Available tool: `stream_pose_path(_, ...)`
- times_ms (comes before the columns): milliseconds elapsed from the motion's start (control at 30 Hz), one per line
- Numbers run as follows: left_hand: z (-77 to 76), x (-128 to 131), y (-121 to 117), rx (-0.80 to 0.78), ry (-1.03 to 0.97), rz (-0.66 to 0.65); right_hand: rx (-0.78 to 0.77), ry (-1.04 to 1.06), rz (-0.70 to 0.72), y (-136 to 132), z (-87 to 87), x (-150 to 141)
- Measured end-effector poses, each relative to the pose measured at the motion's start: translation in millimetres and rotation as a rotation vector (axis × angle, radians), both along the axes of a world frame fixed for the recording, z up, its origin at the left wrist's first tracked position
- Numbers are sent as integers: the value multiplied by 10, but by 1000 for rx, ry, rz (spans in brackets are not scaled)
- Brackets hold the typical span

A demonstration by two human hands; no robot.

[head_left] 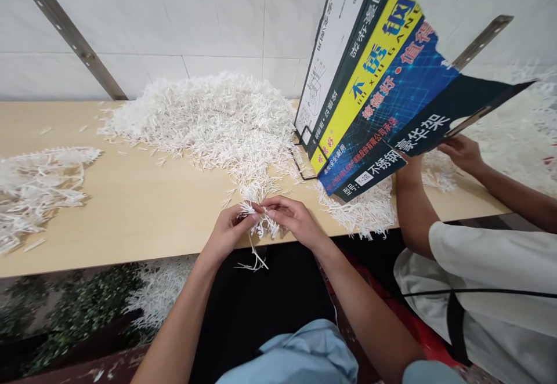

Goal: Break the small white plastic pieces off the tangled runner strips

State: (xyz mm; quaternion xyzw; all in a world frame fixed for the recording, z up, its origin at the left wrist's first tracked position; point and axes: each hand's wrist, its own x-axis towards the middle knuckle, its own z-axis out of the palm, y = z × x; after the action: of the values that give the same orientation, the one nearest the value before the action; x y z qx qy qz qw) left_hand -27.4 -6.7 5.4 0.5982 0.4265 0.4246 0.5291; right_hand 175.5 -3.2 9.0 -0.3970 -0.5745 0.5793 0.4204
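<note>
At the table's front edge, my left hand [230, 228] pinches a bunch of thin white plastic sprigs [249, 209] between thumb and fingers. My right hand [297, 221] meets it from the other side, fingers closed on the same sprigs. Below the fingertips hangs a forked white branch stem [256, 252], over my dark-clothed lap. Just beyond my hands, a large heap of loose white sprigs [204, 111] spreads back to the wall and trails down toward my fingers. Which pieces each fingertip holds is partly hidden.
A printed cardboard panel [369, 94] stands upright right of my hands, in a black wire holder [307, 169]. Behind it a co-worker's hand [463, 152] is over the table. Joined white branches [43, 187] lie at left. Green foliage [96, 308] is under the table [143, 221].
</note>
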Motion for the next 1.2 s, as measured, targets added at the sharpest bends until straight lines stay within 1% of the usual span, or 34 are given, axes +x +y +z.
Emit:
stream_pose_path(167,-11,93,-32,7,155,16,7,100,-43,6,-53,24)
stream_pose_path(333,8,102,-5,2,241,-82,-44,88,-132,29,-102,22)
stream_pose_path(433,18,84,28,-14,286,-81,-91,108,-168,52,-125,16)
stream_pose_path(533,9,79,48,-11,307,-92,-129,144,-172,64,-125,13)
stream_pose_path(667,-19,56,42,3,320,-72,-116,108,-138,69,-71,16)
stream_pose_path(800,-47,9,41,29,270,-74,-136,12,-22,109,0,13)
stream_pose_path(900,-59,-6,45,37,263,-83,-49,-111,39,135,37,-8)
stream_pose_path(1000,-58,8,44,48,301,-104,29,-160,57,120,45,-45)
stream_pose_path(1100,-42,27,45,66,334,-112,-7,-151,-20,74,12,-86)
stream_pose_path(1200,-21,16,43,85,340,-91,-55,-113,-181,71,-56,-104)
